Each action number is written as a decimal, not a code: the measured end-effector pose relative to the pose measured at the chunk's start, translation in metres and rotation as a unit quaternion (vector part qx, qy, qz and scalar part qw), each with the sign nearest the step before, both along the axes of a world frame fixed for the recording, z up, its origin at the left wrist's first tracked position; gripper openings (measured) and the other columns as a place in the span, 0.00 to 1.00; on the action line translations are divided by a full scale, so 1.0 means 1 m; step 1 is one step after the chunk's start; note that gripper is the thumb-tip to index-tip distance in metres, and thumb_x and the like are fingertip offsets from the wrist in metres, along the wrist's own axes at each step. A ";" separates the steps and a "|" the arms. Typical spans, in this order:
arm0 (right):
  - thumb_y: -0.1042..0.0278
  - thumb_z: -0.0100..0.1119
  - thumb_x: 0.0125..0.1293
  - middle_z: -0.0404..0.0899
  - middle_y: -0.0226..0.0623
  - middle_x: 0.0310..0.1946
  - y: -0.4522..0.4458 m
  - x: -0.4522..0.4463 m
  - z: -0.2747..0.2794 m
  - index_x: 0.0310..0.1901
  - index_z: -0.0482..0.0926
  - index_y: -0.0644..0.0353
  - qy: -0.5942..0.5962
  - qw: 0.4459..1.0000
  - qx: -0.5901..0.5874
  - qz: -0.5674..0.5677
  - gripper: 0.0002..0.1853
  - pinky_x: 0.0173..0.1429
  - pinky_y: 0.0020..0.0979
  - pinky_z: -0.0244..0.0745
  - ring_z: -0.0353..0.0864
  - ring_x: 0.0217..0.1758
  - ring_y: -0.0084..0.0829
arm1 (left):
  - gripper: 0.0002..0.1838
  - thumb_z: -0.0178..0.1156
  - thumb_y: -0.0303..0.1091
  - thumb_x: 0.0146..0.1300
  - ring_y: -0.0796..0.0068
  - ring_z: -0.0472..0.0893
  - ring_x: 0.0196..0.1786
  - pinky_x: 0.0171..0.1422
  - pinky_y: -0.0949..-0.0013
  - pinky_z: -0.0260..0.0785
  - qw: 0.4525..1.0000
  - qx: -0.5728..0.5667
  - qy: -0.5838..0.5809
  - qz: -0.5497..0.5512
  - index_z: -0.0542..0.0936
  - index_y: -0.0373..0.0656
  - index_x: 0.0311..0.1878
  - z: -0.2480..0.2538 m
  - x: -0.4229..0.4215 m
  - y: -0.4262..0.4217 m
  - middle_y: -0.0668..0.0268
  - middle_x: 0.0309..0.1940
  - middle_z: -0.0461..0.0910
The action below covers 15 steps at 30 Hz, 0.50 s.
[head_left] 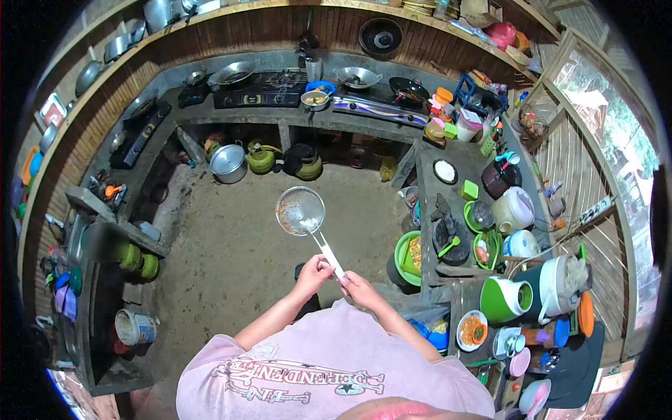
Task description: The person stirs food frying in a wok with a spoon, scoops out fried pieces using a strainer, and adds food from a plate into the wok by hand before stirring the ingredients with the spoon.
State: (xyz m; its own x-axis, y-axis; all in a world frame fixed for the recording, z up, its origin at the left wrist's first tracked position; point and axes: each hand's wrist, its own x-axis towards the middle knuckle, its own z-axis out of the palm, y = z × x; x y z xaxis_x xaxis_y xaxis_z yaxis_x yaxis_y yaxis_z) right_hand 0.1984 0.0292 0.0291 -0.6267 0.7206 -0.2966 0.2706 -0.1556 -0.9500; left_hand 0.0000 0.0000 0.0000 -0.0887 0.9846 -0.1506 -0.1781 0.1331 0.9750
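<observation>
A round wire-mesh strainer with a long white handle is held out over the floor in front of me. Brownish-red bits lie along the left of its mesh, and a small white clump sits near the handle side. My right hand is closed around the lower end of the handle. Higher up, my left hand has its fingers curled against the handle's left side, closed on it as far as I can see.
A concrete counter curves around, carrying stoves, pans and tubs. To the right are a stone mortar, a plate of white stuff and a green bucket. Gas cylinders and a large pot stand under the far counter.
</observation>
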 end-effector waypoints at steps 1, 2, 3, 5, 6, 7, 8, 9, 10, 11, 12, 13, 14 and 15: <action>0.57 0.48 0.80 0.71 0.22 0.25 0.004 0.003 0.001 0.47 0.77 0.56 0.011 0.999 -0.030 0.005 0.12 0.31 0.23 0.63 0.66 0.26 0.17 | 0.20 0.63 0.28 0.69 0.80 0.81 0.36 0.42 0.74 0.75 1.000 -0.003 -0.023 0.007 0.71 0.33 0.61 0.001 0.003 0.004 0.67 0.35 0.81; 0.59 0.47 0.80 0.71 0.22 0.25 0.012 0.004 0.004 0.47 0.77 0.56 0.023 0.998 -0.058 0.010 0.12 0.29 0.23 0.61 0.65 0.25 0.16 | 0.20 0.63 0.28 0.69 0.80 0.80 0.35 0.41 0.74 0.75 0.999 -0.004 -0.045 0.014 0.71 0.33 0.60 0.005 0.004 0.011 0.68 0.35 0.81; 0.59 0.47 0.80 0.71 0.22 0.25 0.060 -0.041 -0.009 0.47 0.77 0.56 0.008 0.997 -0.076 0.007 0.12 0.29 0.23 0.61 0.65 0.25 0.16 | 0.20 0.63 0.28 0.69 0.80 0.80 0.35 0.41 0.74 0.75 0.998 -0.023 -0.060 0.013 0.71 0.33 0.60 -0.004 -0.040 0.056 0.68 0.35 0.81; 0.59 0.48 0.80 0.70 0.21 0.24 0.106 -0.075 -0.016 0.45 0.77 0.56 0.052 0.994 -0.089 0.034 0.11 0.28 0.22 0.59 0.63 0.24 0.15 | 0.20 0.63 0.27 0.69 0.81 0.80 0.34 0.40 0.75 0.74 0.996 -0.023 -0.077 0.029 0.71 0.32 0.61 0.005 -0.072 0.096 0.68 0.33 0.80; 0.59 0.50 0.79 0.70 0.20 0.24 0.132 -0.099 -0.008 0.43 0.76 0.56 0.067 0.993 -0.090 0.035 0.11 0.28 0.21 0.59 0.63 0.24 0.15 | 0.21 0.63 0.27 0.68 0.81 0.79 0.33 0.39 0.76 0.73 0.999 -0.011 -0.046 0.024 0.71 0.32 0.61 0.010 -0.096 0.123 0.68 0.32 0.80; 0.59 0.50 0.79 0.70 0.20 0.24 0.148 -0.116 0.002 0.43 0.76 0.56 0.068 0.993 -0.092 0.032 0.11 0.28 0.21 0.59 0.63 0.24 0.15 | 0.22 0.63 0.27 0.68 0.82 0.79 0.33 0.38 0.76 0.73 0.999 -0.016 -0.038 0.021 0.71 0.31 0.62 0.019 -0.111 0.141 0.69 0.32 0.79; 0.59 0.51 0.79 0.70 0.20 0.24 0.163 -0.129 0.011 0.43 0.76 0.56 0.052 0.992 -0.109 0.025 0.10 0.28 0.21 0.59 0.63 0.24 0.14 | 0.22 0.63 0.27 0.68 0.83 0.78 0.32 0.38 0.76 0.73 1.000 -0.012 -0.021 0.016 0.71 0.31 0.62 0.019 -0.124 0.159 0.70 0.32 0.79; 0.60 0.52 0.79 0.70 0.20 0.24 0.175 -0.141 0.015 0.42 0.76 0.56 0.037 0.991 -0.129 0.017 0.10 0.28 0.20 0.59 0.63 0.24 0.14 | 0.23 0.63 0.27 0.68 0.83 0.78 0.32 0.38 0.76 0.72 1.000 -0.011 -0.003 0.009 0.71 0.31 0.62 0.018 -0.136 0.174 0.70 0.32 0.79; 0.61 0.54 0.78 0.70 0.20 0.24 0.190 -0.152 0.004 0.42 0.75 0.56 0.042 0.991 -0.129 0.007 0.08 0.28 0.20 0.59 0.63 0.24 0.13 | 0.23 0.63 0.27 0.68 0.84 0.77 0.32 0.37 0.77 0.72 1.000 -0.001 -0.003 0.006 0.70 0.31 0.63 0.014 -0.147 0.190 0.70 0.32 0.79; 0.61 0.54 0.78 0.70 0.20 0.24 0.203 -0.158 0.003 0.42 0.75 0.56 0.043 0.990 -0.134 0.002 0.08 0.28 0.20 0.59 0.63 0.24 0.13 | 0.24 0.64 0.28 0.67 0.85 0.77 0.32 0.37 0.77 0.71 1.000 0.010 -0.003 0.002 0.70 0.31 0.63 0.011 -0.157 0.206 0.71 0.32 0.79; 0.62 0.55 0.77 0.70 0.20 0.25 0.216 -0.165 0.010 0.43 0.75 0.55 0.071 0.986 -0.153 0.000 0.07 0.27 0.20 0.59 0.64 0.24 0.14 | 0.24 0.64 0.28 0.67 0.87 0.76 0.32 0.37 0.78 0.70 1.000 0.017 0.001 -0.009 0.70 0.31 0.63 0.020 -0.165 0.220 0.72 0.32 0.79; 0.63 0.56 0.76 0.71 0.20 0.25 0.229 -0.172 0.013 0.44 0.75 0.55 0.101 0.980 -0.172 -0.003 0.06 0.27 0.20 0.60 0.65 0.25 0.14 | 0.24 0.64 0.28 0.67 0.87 0.76 0.32 0.37 0.78 0.70 1.000 0.013 0.006 -0.014 0.70 0.31 0.63 0.023 -0.170 0.232 0.72 0.32 0.79; 0.66 0.58 0.75 0.72 0.20 0.27 0.241 -0.175 0.003 0.45 0.75 0.55 0.112 0.976 -0.184 -0.014 0.04 0.27 0.20 0.62 0.68 0.26 0.14 | 0.23 0.64 0.28 0.67 0.87 0.76 0.32 0.36 0.78 0.70 0.999 0.011 0.029 -0.020 0.71 0.31 0.63 0.024 -0.174 0.244 0.72 0.32 0.79; 0.66 0.58 0.75 0.72 0.20 0.27 0.253 -0.176 0.003 0.45 0.75 0.55 0.119 0.975 -0.186 -0.018 0.04 0.27 0.20 0.62 0.68 0.26 0.14 | 0.23 0.64 0.28 0.67 0.87 0.76 0.32 0.36 0.78 0.70 0.998 0.010 0.054 -0.026 0.71 0.32 0.62 0.024 -0.176 0.257 0.72 0.32 0.79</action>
State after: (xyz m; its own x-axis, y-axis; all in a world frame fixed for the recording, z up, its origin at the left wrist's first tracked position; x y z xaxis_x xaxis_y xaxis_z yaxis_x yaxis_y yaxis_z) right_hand 0.0229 0.2826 0.0319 -0.6860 0.6133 -0.3916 0.0380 -0.5073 -0.8609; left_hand -0.1758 0.2567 0.0244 -0.0514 0.9911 -0.1232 -0.0657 0.1197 0.9906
